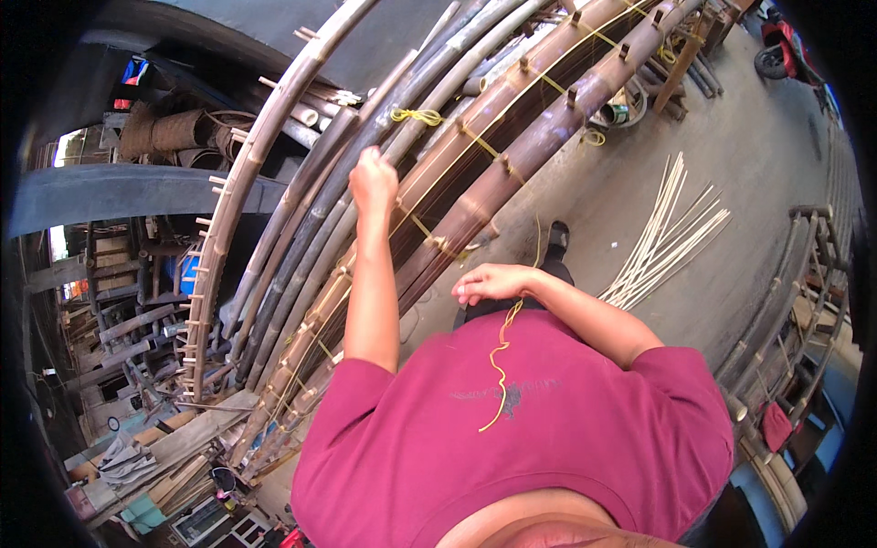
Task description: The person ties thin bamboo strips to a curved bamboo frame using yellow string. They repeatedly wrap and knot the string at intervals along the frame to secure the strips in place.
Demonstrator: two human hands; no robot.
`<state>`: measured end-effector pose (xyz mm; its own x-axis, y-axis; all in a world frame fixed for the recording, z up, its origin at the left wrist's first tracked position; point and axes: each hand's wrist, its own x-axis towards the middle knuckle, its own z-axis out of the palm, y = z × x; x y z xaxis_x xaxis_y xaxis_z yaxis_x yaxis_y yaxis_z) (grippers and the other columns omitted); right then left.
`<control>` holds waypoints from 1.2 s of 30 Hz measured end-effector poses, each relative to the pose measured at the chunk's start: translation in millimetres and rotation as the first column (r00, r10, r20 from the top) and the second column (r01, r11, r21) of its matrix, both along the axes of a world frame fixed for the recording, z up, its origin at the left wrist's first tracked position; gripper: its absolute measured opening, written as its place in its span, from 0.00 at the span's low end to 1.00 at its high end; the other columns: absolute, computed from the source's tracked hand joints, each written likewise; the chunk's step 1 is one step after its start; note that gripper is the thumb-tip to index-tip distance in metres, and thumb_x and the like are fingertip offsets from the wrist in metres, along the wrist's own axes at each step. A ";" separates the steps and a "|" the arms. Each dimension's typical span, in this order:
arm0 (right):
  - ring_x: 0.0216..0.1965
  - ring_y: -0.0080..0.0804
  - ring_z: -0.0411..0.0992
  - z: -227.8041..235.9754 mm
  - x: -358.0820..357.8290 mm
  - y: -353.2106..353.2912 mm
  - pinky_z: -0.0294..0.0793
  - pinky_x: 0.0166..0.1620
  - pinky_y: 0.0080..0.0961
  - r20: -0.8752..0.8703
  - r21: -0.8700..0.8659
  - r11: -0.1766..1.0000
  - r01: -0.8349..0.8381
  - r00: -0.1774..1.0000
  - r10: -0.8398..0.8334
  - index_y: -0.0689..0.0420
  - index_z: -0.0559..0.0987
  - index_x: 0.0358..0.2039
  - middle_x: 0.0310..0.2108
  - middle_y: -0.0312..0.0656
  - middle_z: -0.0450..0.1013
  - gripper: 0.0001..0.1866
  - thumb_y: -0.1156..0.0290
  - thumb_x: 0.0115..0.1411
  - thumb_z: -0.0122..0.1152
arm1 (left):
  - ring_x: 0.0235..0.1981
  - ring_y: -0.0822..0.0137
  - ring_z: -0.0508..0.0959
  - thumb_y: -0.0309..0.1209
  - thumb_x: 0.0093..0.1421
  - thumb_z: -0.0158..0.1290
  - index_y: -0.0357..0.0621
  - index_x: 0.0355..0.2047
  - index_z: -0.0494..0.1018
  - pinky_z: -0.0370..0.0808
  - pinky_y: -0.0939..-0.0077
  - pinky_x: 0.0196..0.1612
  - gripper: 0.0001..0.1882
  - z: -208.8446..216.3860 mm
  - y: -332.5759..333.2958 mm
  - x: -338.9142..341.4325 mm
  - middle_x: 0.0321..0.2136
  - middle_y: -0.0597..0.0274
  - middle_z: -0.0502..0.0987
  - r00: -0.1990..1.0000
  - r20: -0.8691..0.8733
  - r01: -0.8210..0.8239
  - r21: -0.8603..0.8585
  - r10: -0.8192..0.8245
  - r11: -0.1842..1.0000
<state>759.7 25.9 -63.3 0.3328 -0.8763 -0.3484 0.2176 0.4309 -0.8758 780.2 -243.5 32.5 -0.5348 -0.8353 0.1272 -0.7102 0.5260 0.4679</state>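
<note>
My left hand (374,185) is closed in a fist above the long bamboo poles; whatever it grips is hidden. My right hand (498,283) is in front of my chest with curled fingers, a thin yellow cord (499,361) running through it. One end of the cord dangles over my maroon shirt. Beside both hands stretches a bamboo frame: a brown pole (489,203) and a lighter pole (437,173) lie side by side with short pegs. Yellow lashings (480,142) cross between them. A small yellow cord bundle (416,117) rests on the poles past my left hand.
A pegged bamboo pole (228,228) curves along the left. Thin pale sticks (653,251) lie fanned on the floor at the right. Another bamboo frame (776,301) stands at the far right, a red motorbike (793,46) at the back. Boards (174,447) clutter the lower left.
</note>
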 end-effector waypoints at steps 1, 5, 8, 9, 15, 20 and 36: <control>0.40 0.29 0.75 11.1 15.8 -3.6 0.74 0.47 0.31 0.233 0.240 0.954 0.178 0.944 -0.235 0.54 0.76 0.52 0.40 0.39 0.77 0.23 0.49 0.68 0.49 | 0.43 0.41 0.78 0.37 0.64 0.47 0.43 0.46 0.77 0.74 0.51 0.48 0.16 3.9 7.5 35.8 0.36 0.41 0.80 0.990 0.140 0.000 0.015 -0.002 1.000; 0.30 0.24 0.69 29.9 47.6 -54.7 0.71 0.37 0.25 0.339 0.427 0.283 0.859 0.138 -0.931 0.52 0.76 0.38 0.31 0.33 0.73 0.13 0.57 0.68 0.48 | 0.51 0.48 0.77 0.39 0.63 0.50 0.40 0.45 0.75 0.71 0.57 0.53 0.17 -12.5 40.9 111.4 0.47 0.41 0.77 0.921 0.057 0.329 0.422 -0.386 0.845; 0.30 0.31 0.69 94.6 74.8 -117.2 0.69 0.39 0.33 0.272 -0.434 0.190 0.880 0.329 -0.904 0.62 0.75 0.30 0.26 0.41 0.71 0.11 0.72 0.65 0.44 | 0.49 0.49 0.76 0.39 0.64 0.50 0.43 0.50 0.70 0.68 0.61 0.56 0.18 -50.4 48.5 107.7 0.42 0.46 0.77 0.898 0.186 0.369 0.175 -0.399 0.913; 0.33 0.36 0.71 134.2 73.0 -123.4 0.70 0.40 0.34 -0.130 -0.687 0.546 0.480 0.658 -0.742 0.63 0.76 0.32 0.26 0.44 0.72 0.16 0.66 0.66 0.43 | 0.49 0.49 0.76 0.38 0.65 0.49 0.42 0.50 0.71 0.68 0.61 0.54 0.18 -62.5 46.2 112.7 0.42 0.47 0.77 0.936 -0.001 0.351 0.115 -0.353 0.929; 0.55 0.49 0.70 76.9 -21.3 -199.2 0.56 0.57 0.62 -0.903 -0.422 0.906 -0.041 -0.066 -0.424 0.58 0.83 0.41 0.48 0.55 0.76 0.32 0.41 0.65 0.44 | 0.45 0.38 0.77 0.36 0.68 0.44 0.36 0.45 0.77 0.71 0.56 0.47 0.17 -43.3 78.7 90.4 0.39 0.37 0.78 0.957 -0.290 0.098 0.248 -0.022 0.964; 0.21 0.30 0.63 158.3 -13.8 -155.8 0.66 0.30 0.33 -0.255 -0.543 0.828 0.139 0.912 -0.321 0.60 0.68 0.19 0.15 0.40 0.61 0.23 0.57 0.66 0.49 | 0.35 0.46 0.79 0.34 0.68 0.44 0.35 0.41 0.77 0.72 0.59 0.41 0.16 -60.1 69.8 107.7 0.34 0.41 0.80 0.963 -0.267 0.066 0.147 -0.024 0.987; 0.22 0.21 0.59 137.0 9.3 -18.4 0.63 0.27 0.28 -0.026 -0.569 0.654 0.498 0.784 -0.620 0.62 0.68 0.17 0.13 0.32 0.59 0.25 0.59 0.68 0.53 | 0.32 0.62 0.81 0.28 0.65 0.49 0.39 0.42 0.79 0.75 0.65 0.35 0.11 29.0 46.7 74.7 0.28 0.52 0.81 0.829 -0.534 0.132 -0.104 -0.168 0.986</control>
<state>769.0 7.5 73.8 -0.3046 -0.9304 0.2040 0.0617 -0.2330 -0.9705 854.8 -196.7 61.6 -0.4846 -0.7317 0.4793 -0.2648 0.6450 0.7169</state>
